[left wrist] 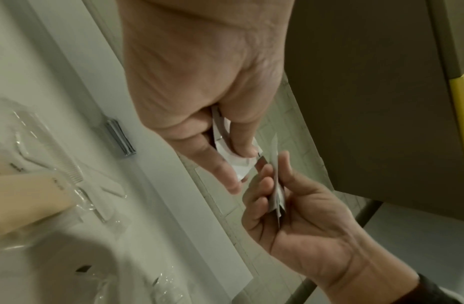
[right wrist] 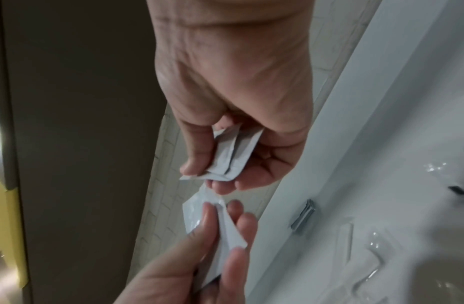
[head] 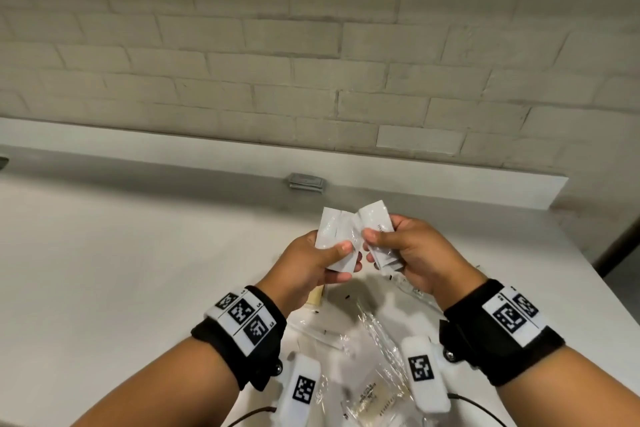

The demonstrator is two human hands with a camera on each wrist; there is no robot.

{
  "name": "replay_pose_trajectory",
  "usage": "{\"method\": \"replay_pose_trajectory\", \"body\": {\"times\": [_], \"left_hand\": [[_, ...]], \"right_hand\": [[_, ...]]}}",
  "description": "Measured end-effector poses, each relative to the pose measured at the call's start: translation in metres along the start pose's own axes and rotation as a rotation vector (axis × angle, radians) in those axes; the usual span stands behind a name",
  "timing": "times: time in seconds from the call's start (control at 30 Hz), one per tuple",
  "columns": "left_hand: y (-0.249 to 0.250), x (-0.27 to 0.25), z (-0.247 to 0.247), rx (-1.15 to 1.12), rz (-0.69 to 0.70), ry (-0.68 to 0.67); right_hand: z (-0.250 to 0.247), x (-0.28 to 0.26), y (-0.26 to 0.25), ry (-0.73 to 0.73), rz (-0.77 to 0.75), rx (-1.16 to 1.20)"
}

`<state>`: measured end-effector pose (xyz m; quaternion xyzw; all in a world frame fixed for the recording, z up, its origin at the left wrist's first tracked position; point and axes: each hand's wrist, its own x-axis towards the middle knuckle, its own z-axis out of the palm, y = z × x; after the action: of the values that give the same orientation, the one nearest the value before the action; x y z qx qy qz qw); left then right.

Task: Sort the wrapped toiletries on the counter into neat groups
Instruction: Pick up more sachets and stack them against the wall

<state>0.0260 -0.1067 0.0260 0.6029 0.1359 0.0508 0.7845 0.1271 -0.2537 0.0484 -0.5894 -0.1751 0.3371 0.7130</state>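
Note:
Both hands are raised above the white counter (head: 138,253), close together. My left hand (head: 349,255) pinches one white sachet (head: 332,232) between thumb and fingers. My right hand (head: 372,246) grips a small stack of white sachets (head: 375,224), which touches the left one at its top edge. In the left wrist view the left hand (left wrist: 241,168) pinches its sachet (left wrist: 224,142), and the right-hand stack (left wrist: 276,195) shows edge-on. The right wrist view has the right hand (right wrist: 207,176) around its stack (right wrist: 233,156), with the left sachet (right wrist: 199,216) just below.
A flat stack of grey sachets (head: 306,181) lies by the counter's back ledge. Clear-wrapped items (head: 363,374) are scattered on the counter under my wrists, among them a beige tube (left wrist: 31,195) and a wrapped comb (left wrist: 70,168). A tiled wall rises behind.

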Motion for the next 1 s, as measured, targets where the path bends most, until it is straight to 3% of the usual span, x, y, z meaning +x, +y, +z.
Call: {"method": "replay_pose_trajectory", "body": {"times": [0.1,0.2,0.27,0.33,0.43,0.53,0.63,0.77,0.87,1.0], "left_hand": [[-0.001,0.002,0.003,0.037,0.003,-0.002],[0.0,0.005,-0.002,-0.005,-0.033,0.075],[0.002,0.005,-0.008,-0.113,-0.075,0.079],[0.005,0.005,-0.012,-0.25,-0.094,0.06],[0.008,0.007,-0.014,-0.304,-0.078,0.093],[0.008,0.009,-0.015,-0.291,0.016,0.186],[0.007,0.01,-0.021,-0.255,0.107,0.274],[0.004,0.01,-0.016,-0.144,0.151,0.283],[0.004,0.011,0.0,-0.102,0.188,0.251],[0.008,0.011,0.009,0.018,0.234,0.266]], "right_hand": [[0.009,-0.001,0.002,0.012,-0.047,-0.063],[0.009,-0.002,-0.004,0.142,-0.283,-0.192],[0.005,-0.002,-0.006,0.122,-0.46,-0.304],[0.004,-0.003,-0.003,0.054,-0.534,-0.501],[0.001,-0.005,0.01,-0.018,-0.501,-0.639],[-0.002,-0.007,0.017,0.029,-0.399,-0.683],[-0.003,-0.009,0.013,0.148,-0.259,-0.478],[0.012,-0.007,-0.006,0.114,-0.204,-0.182],[0.03,0.0,-0.01,0.077,-0.168,-0.358],[0.037,0.004,0.005,0.163,-0.114,-0.623]]}}
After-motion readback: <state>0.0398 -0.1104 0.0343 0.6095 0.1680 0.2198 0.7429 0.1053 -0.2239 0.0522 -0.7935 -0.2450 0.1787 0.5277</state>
